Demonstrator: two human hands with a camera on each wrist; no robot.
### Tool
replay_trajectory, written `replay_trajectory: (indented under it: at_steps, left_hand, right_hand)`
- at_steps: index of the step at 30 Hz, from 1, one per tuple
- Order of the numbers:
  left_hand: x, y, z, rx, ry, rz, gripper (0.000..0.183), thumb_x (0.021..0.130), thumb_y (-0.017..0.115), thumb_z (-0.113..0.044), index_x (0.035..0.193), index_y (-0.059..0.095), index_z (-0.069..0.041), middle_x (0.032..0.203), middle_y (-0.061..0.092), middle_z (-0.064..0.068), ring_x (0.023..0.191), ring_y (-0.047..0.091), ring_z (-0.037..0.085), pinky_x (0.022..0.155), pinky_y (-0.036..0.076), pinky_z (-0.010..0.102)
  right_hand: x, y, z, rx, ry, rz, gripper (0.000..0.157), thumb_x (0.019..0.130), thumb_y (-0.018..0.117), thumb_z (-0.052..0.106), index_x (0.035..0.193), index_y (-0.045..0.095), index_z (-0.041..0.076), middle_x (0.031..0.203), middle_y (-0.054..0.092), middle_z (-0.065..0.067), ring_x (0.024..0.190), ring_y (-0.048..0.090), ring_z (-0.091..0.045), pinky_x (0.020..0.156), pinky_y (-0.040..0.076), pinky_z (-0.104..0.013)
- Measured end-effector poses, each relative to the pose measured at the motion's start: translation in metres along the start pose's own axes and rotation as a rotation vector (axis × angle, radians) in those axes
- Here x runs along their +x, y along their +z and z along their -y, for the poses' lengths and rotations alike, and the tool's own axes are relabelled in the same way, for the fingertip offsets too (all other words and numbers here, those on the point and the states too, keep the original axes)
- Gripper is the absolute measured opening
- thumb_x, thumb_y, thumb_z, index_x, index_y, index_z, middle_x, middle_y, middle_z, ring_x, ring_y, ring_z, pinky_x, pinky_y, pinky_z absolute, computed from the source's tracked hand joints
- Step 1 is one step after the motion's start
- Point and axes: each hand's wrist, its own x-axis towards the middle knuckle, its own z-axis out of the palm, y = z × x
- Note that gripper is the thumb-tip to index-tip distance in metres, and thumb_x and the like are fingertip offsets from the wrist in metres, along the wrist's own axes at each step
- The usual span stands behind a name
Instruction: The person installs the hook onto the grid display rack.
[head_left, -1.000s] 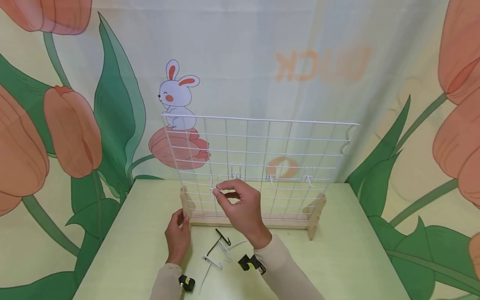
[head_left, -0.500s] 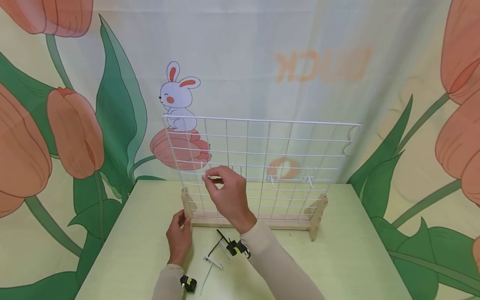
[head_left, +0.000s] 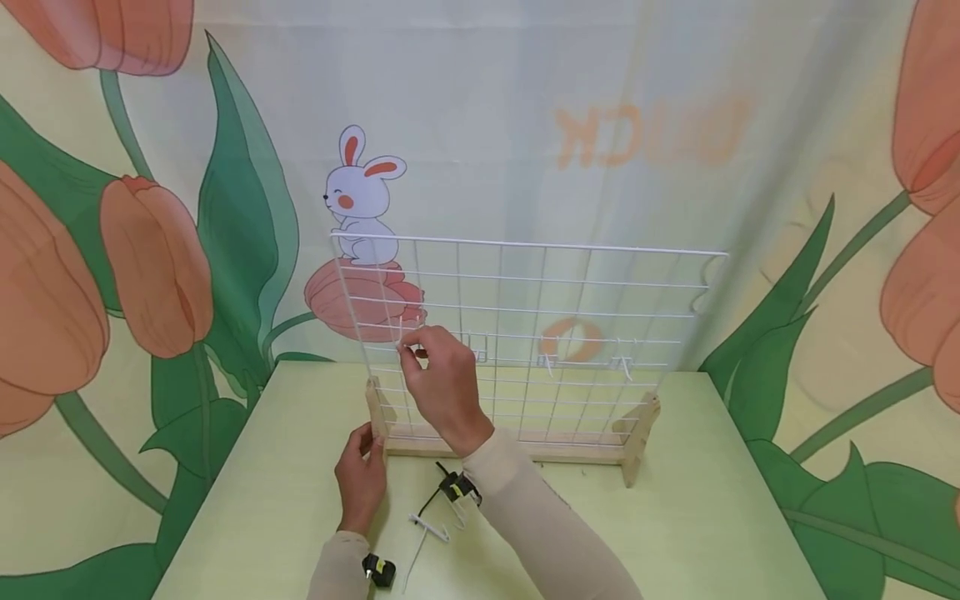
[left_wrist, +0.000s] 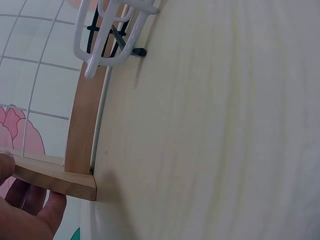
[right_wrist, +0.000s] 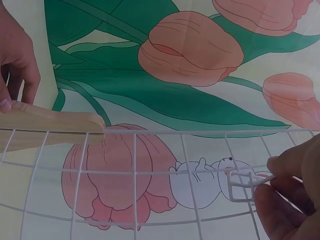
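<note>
A white wire grid (head_left: 540,245) stands upright on a wooden base (head_left: 577,455). My right hand (head_left: 444,383) pinches a white wire hook (right_wrist: 241,186) between thumb and fingertips, close in front of the grid's left part. In the right wrist view the hook's squared back end overlaps the grid wires. My left hand (head_left: 362,483) holds the wooden side foot (left_wrist: 55,180) at the left end, thumb on one face and fingers on the other. Several white hooks (head_left: 624,367) hang on the grid in a row to the right of my right hand.
On the table in front of the base lie loose hooks, a white one (head_left: 430,528) and a black one (head_left: 427,506), partly under my right wrist's camera (head_left: 459,488). The right wooden foot (head_left: 641,437) stands at the far end. A printed curtain (head_left: 480,100) hangs behind.
My right hand has moved left and up along the grid with the hook, uncovering a hung hook behind it. My left hand stays on the wooden foot.
</note>
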Motion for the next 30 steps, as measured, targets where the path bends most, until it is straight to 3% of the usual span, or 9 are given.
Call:
replay_trajectory:
  at_steps: [13,22,30]
  left_hand:
    - [0.001,-0.001,0.003,-0.031,-0.002,-0.002,0.032,0.107,0.064,-0.015,0.138,0.065,-0.009,0.129,0.072,0.016,0.119,0.070,0.034,0.100,0.057,0.055]
    - [0.002,-0.002,0.000,-0.035,-0.001,0.015,0.032,0.106,0.065,-0.013,0.137,0.065,-0.008,0.129,0.073,0.018,0.119,0.070,0.035,0.099,0.058,0.055]
    - [0.003,-0.003,0.000,-0.041,-0.013,0.012,0.031,0.107,0.064,-0.015,0.137,0.065,-0.008,0.130,0.073,0.016,0.120,0.070,0.034,0.099,0.058,0.054]
  right_hand:
    - [-0.005,0.015,-0.006,-0.066,-0.010,0.022,0.004,0.095,0.079,0.010,0.098,0.079,0.008,0.094,0.079,-0.003,0.082,0.075,-0.016,0.074,0.061,-0.024]
    - [-0.012,0.019,-0.007,-0.074,-0.017,0.041,0.004,0.093,0.080,0.009,0.098,0.080,0.008,0.095,0.080,-0.002,0.091,0.076,-0.014,0.082,0.062,-0.025]
    - [-0.021,0.021,-0.007,-0.047,-0.035,0.057,0.013,0.093,0.081,0.008,0.105,0.082,0.009,0.105,0.082,-0.004,0.098,0.079,-0.015,0.087,0.062,-0.027]
